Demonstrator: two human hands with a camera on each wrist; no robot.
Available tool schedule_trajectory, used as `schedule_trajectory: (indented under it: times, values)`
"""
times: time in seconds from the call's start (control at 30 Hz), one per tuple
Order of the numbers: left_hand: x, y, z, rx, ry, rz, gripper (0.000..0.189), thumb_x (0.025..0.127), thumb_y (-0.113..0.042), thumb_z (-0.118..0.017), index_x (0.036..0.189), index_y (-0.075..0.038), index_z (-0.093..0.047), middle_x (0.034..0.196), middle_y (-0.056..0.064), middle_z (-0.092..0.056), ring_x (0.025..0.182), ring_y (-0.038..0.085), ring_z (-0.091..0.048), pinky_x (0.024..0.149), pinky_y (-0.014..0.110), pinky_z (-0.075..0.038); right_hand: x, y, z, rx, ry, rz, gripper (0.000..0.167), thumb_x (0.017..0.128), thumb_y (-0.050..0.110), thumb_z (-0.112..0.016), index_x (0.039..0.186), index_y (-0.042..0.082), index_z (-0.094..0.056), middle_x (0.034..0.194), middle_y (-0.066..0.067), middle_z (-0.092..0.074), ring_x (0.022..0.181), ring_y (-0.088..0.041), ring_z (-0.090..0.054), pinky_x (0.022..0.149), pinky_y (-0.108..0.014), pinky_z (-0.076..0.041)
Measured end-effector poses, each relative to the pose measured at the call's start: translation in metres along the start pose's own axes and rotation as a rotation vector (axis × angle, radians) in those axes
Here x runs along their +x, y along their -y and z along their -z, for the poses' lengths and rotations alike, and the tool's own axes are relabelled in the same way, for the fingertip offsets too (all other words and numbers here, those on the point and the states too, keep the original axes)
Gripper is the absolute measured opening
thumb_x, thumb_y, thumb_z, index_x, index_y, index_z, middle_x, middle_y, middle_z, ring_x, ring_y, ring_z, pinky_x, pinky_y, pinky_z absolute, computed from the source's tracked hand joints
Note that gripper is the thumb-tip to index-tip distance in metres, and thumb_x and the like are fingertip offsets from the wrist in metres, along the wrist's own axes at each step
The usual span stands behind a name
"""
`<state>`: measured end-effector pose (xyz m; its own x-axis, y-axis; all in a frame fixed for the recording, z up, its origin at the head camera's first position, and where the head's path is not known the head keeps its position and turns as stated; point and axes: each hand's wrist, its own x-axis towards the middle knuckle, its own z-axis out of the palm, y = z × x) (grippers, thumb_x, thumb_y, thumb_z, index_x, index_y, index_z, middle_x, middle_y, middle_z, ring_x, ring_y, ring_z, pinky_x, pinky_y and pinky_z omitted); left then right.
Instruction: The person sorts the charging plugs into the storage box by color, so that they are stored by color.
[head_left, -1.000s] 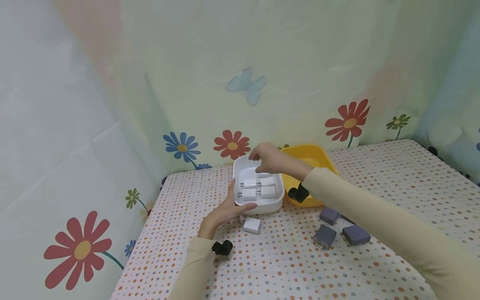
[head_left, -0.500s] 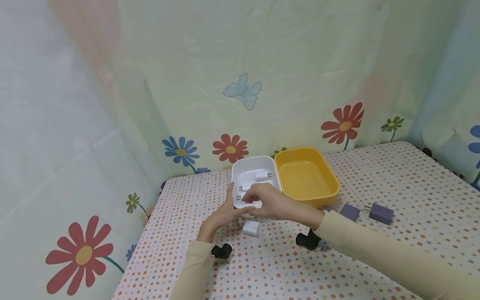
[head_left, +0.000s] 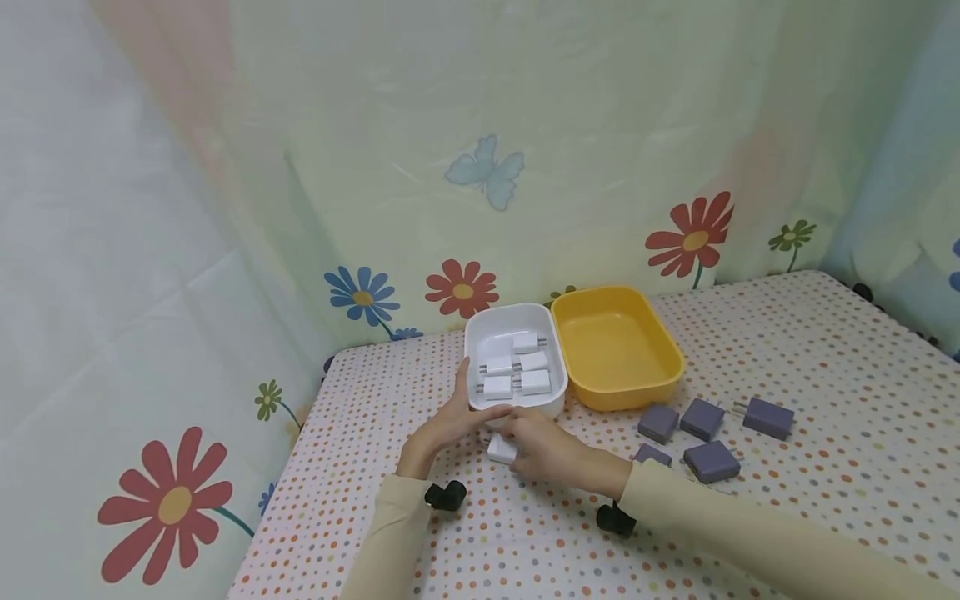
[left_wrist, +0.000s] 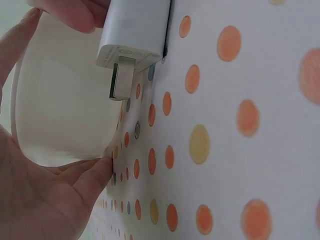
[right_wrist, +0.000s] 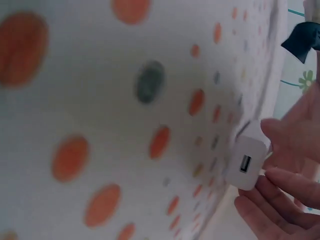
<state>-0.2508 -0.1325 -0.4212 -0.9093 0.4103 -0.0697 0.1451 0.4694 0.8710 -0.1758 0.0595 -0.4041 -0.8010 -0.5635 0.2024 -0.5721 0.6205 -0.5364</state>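
Note:
My left hand (head_left: 450, 421) holds the near left corner of a white plastic tray (head_left: 553, 407), thumb across its front and fingers along its left side. Several white USB wall chargers (head_left: 497, 387) lie inside, in rough rows. Just in front of the tray, my right hand (head_left: 547, 452) pinches another white charger (head_left: 501, 450) at the tabletop. Thumb and fingers sit on either side of this charger (right_wrist: 246, 162) in the right wrist view, where its USB port shows. The left wrist view shows its metal prongs (left_wrist: 123, 80).
A yellow tray (head_left: 630, 393) stands against the white tray's right side. Several purple chargers (head_left: 712, 461) lie loose on the dotted tablecloth (head_left: 780, 367) in front of it and to its right; the right forearm partly hides some. A flowered curtain (head_left: 600, 167) hangs behind the table.
My right hand has come from above the white tray, over its near edge, down to the charger in front, and now pinches it. My left hand stays on the tray.

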Motion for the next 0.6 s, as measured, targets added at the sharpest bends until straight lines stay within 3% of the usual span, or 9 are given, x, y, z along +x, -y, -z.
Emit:
schedule_trajectory:
  times: [0.13,0.3,0.4,0.6]
  values:
    - [-0.001,0.0,-0.001,-0.004,0.0,0.0,0.127,0.089,-0.053,-0.08,0.167,-0.019,0.014,0.174,0.015,-0.012,0.156,0.037,-0.02,0.121,0.062,-0.023,0.0,-0.002,-0.009,0.039,-0.041,-0.035,0.049,0.079,-0.011,-0.082,0.126,-0.012,-0.068,0.132,-0.025,-0.067,0.122,-0.034,-0.063,0.097,-0.047,-0.056]
    - [0.001,0.001,-0.002,-0.024,0.012,-0.03,0.125,0.09,-0.049,-0.08,0.166,-0.018,0.014,0.173,0.014,-0.014,0.156,0.036,-0.021,0.122,0.062,-0.022,-0.001,-0.004,-0.012,0.053,-0.063,-0.044,0.037,0.078,-0.011,-0.083,0.113,-0.01,-0.073,0.122,-0.023,-0.071,0.116,-0.035,-0.066,0.094,-0.047,-0.057]
    - [0.001,0.002,-0.002,-0.023,0.012,-0.033,0.123,0.092,-0.046,-0.08,0.166,-0.016,0.013,0.173,0.015,-0.015,0.156,0.037,-0.022,0.121,0.063,-0.022,-0.004,-0.004,-0.009,0.07,-0.044,-0.027,0.035,0.076,-0.011,-0.085,0.109,-0.009,-0.074,0.119,-0.021,-0.072,0.116,-0.036,-0.065,0.095,-0.048,-0.056]
    - [0.0,0.0,-0.002,0.016,-0.017,0.026,0.124,0.091,-0.049,-0.079,0.167,-0.02,0.014,0.174,0.014,-0.012,0.156,0.038,-0.021,0.12,0.064,-0.024,-0.009,-0.002,0.0,0.085,0.028,-0.027,0.033,0.072,-0.005,-0.091,0.103,-0.007,-0.078,0.108,-0.015,-0.076,0.108,-0.03,-0.066,0.093,-0.046,-0.056]
